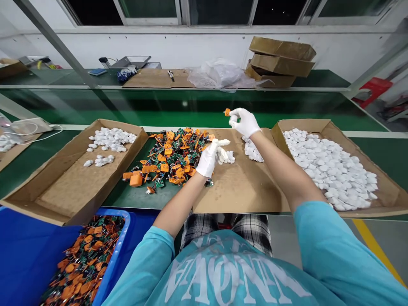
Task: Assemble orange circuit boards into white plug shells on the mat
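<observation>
My right hand (246, 122), in a white glove, is raised above the far edge of the cardboard sheet. Its fingertips pinch a small orange part (227, 112) with a short metal tip pointing left. My left hand (208, 159), also gloved, is lower, at the right edge of a heap of orange parts with green circuit boards and wires (168, 155). One of its fingers stretches to the right and the others are partly hidden. Small white pieces (227, 157) lie right beside it. More white pieces (253, 151) rest beneath my right wrist.
A cardboard tray (63, 191) with white pieces stands at left, another tray (392, 191) full of them at right. Below left, a blue bin (123, 229) holds more orange-and-green assemblies. On the back shelf are plastic bags (219, 74), pliers (171, 75) and stacked cardboard trays (282, 63).
</observation>
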`<state>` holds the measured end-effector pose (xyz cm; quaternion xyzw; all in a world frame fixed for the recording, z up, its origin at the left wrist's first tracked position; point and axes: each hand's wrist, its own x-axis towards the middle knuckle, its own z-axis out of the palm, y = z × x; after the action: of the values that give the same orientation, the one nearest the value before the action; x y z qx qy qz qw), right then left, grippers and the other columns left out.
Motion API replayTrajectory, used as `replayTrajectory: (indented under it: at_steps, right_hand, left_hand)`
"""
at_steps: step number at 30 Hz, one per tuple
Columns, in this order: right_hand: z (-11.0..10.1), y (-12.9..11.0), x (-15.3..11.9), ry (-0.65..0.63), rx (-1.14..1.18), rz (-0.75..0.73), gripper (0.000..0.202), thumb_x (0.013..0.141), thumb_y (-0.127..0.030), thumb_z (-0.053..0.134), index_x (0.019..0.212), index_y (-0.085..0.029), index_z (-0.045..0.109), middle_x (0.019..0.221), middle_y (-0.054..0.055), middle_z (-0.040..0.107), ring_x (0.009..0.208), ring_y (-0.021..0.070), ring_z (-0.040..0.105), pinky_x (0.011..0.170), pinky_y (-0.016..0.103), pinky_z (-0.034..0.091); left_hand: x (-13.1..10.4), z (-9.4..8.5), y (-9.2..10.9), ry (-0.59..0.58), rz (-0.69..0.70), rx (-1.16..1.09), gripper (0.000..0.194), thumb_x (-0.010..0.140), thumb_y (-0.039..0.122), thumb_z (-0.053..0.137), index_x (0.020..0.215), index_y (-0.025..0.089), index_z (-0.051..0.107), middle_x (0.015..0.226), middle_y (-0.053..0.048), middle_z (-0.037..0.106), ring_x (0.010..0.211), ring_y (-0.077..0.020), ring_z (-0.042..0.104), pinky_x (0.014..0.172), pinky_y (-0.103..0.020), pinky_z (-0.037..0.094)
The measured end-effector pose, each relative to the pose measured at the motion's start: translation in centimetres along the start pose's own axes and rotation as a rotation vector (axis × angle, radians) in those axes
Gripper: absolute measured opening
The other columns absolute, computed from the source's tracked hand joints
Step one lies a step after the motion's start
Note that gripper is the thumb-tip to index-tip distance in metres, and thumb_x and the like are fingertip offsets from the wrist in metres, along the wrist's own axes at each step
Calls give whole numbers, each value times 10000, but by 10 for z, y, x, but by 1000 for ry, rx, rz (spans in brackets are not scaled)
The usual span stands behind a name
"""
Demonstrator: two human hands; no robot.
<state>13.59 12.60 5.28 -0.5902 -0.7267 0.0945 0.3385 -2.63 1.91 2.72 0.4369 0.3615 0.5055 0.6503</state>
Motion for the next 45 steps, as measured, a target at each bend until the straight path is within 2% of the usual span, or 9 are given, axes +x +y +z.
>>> replayTrajectory:
  at_steps: [3, 7, 13, 20, 26, 30, 34, 41, 45]
  right_hand:
    - [23, 16, 35, -62, -175, 302, 367, 768, -152, 516, 1115, -167, 634, 1102, 75, 683, 982, 247, 640, 896, 362, 492]
    - [39, 24, 44, -164, -286, 401, 350, 729, -128, 576, 1063, -156, 677, 1100, 126, 692, 1016, 303, 640, 894, 420, 499]
    - [20, 13, 3, -180, -214, 145, 473, 770, -162, 553, 1236, -214, 621, 1235, 57, 652, 1088, 243, 621, 982, 362, 473]
    - [-4, -3, -91, -625, -344, -228, 392, 736, -114, 558, 1100, -165, 695, 984, 79, 735, 883, 222, 643, 797, 279, 474]
    - [-6, -10, -108, -558, -528, -179, 311, 837, -212, 509, 1059, -124, 707, 969, 148, 702, 874, 263, 608, 729, 329, 393]
    - [-13, -20, -125, -569, -603, -191, 362, 881, -221, 454, 1153, -108, 665, 950, 171, 683, 897, 294, 594, 733, 355, 369]
    - [-16, -21, -151, -538, -609, -213, 419, 862, -171, 460, 1252, -91, 592, 914, 169, 679, 876, 299, 598, 734, 368, 387]
    - [-45, 38, -173, -9, -260, 47, 337, 869, -149, 429, 1095, -182, 677, 1068, 121, 632, 1034, 248, 584, 887, 359, 475]
    - [-59, 58, -164, -40, -269, 96, 300, 804, -156, 530, 1065, -161, 678, 1131, 132, 591, 1068, 271, 569, 938, 394, 478]
  left_hand:
    - [-1, 1, 4, 42, 18, -93, 687, 837, 718, 377, 938, 112, 683, 427, 26, 514, 347, -66, 403, 397, -206, 309]
    - [-2, 3, 6, 72, -4, -136, 644, 854, 679, 407, 939, 107, 689, 416, 29, 518, 324, -62, 369, 379, -213, 280]
    - [3, -1, -1, 59, 69, -210, 558, 836, 630, 496, 911, 114, 692, 442, 27, 550, 350, -57, 412, 381, -201, 293]
    - [2, -2, -7, 29, 179, -181, 467, 778, 574, 608, 1000, 166, 661, 575, 21, 631, 435, -68, 498, 426, -186, 380]
    - [2, -1, -17, 86, 244, 173, 347, 807, 295, 607, 1137, 187, 616, 729, -7, 683, 585, -92, 601, 589, -209, 490]
    - [-4, 4, -28, -52, 225, 687, 549, 736, 81, 577, 1272, 201, 550, 1066, -75, 710, 695, -129, 639, 729, -290, 540]
    - [-11, 8, -37, -169, 247, 1163, 658, 719, 52, 567, 1360, 178, 492, 992, -81, 720, 941, -231, 638, 911, -378, 496]
    - [-8, 5, -44, -193, 308, 1227, 586, 781, 98, 531, 1359, 181, 482, 1132, -78, 695, 1005, -210, 641, 924, -349, 491]
    - [-10, 6, -42, -197, 320, 1253, 517, 806, 139, 538, 1322, 168, 521, 1108, -78, 707, 961, -205, 654, 898, -341, 502]
